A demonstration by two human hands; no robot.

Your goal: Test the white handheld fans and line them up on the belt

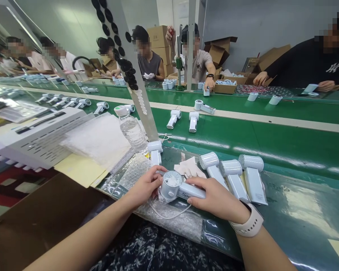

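Both hands are on one light-grey handheld fan (171, 184), held just above bubble wrap on the bench. My left hand (147, 186) grips the round fan head at its left side, fingers curled against the rim. Around the handle, which bears dark lettering, my right hand (214, 197) is closed. A thin white cable (169, 217) loops below the fan. Close to my right hand lie several similar fans, among them one at the right (254, 180). Behind the held fan is a crumpled white cloth or paper (190, 167). Another fan (155, 150) stands beyond my left hand.
A green conveyor (237, 131) crosses ahead, carrying several fans. A water bottle (132, 130) stands at the left beside a slanted metal post (138, 86). Further left are a white slotted metal box (45, 135) and plastic bags (97, 139). Several co-workers sit across the conveyor.
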